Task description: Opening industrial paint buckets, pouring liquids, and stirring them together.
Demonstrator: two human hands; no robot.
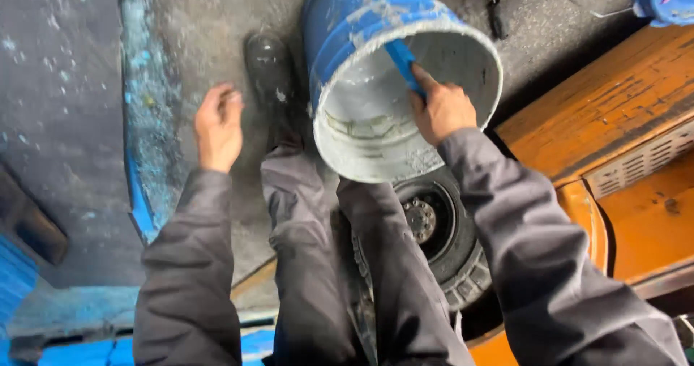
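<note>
A rough grey concrete floor [72, 105], speckled and streaked with blue paint, fills the left of the view, and an orange-painted vehicle body [622, 113] with a vented metal panel rises at the right edge, its small black wheel [434, 225] showing just below the bucket. Between them the person stands in grey work trousers, one dark boot [269, 66] planted on the floor beside a raised blue-painted edge [141, 156]. The blue bucket [361, 19] hangs over the legs, tipped so that its whitish, residue-caked inside faces the camera; judging by that tilt, it is carried by one side only, so the far side drops away. The right hand [441, 109] is clenched around the blue handle [403, 62] at the near rim, knuckles up, wrist bent slightly inward and the grey sleeve running back to the lower right. The left hand [218, 124] holds nothing: it hangs out to the side above the floor, fingers loosely curled and partly apart, the arm angled away from the body, seemingly as a counterbalance to the load on the other side.
</note>
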